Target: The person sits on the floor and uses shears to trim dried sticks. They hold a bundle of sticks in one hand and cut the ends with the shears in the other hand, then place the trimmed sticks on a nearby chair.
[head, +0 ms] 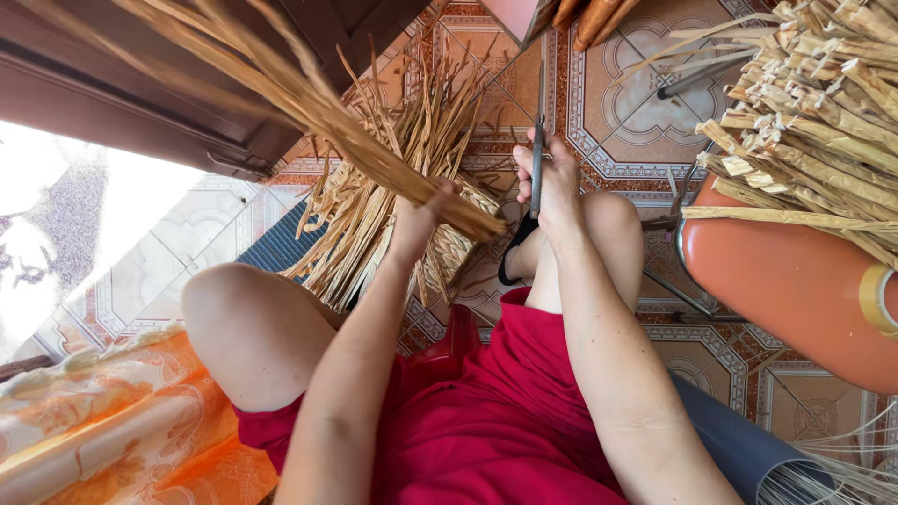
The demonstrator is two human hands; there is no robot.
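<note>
My left hand (418, 217) grips a thick bundle of dried straw-coloured strips (309, 103) that slants up to the top left, its cut end (482, 224) jutting past my fingers. My right hand (549, 182) holds a pair of scissors (537, 140) with black handles, blades pointing straight up and away from me, just right of the bundle's cut end. Both hands hover between my bare knees, above my red shorts (496, 411).
A heap of loose dried strips (412, 178) lies on the patterned tile floor (645, 103) ahead. An orange stool (795, 281) at right carries a stack of cut strips (823, 103). Orange patterned cloth (112, 430) lies at lower left, a dark wooden door (140, 84) at upper left.
</note>
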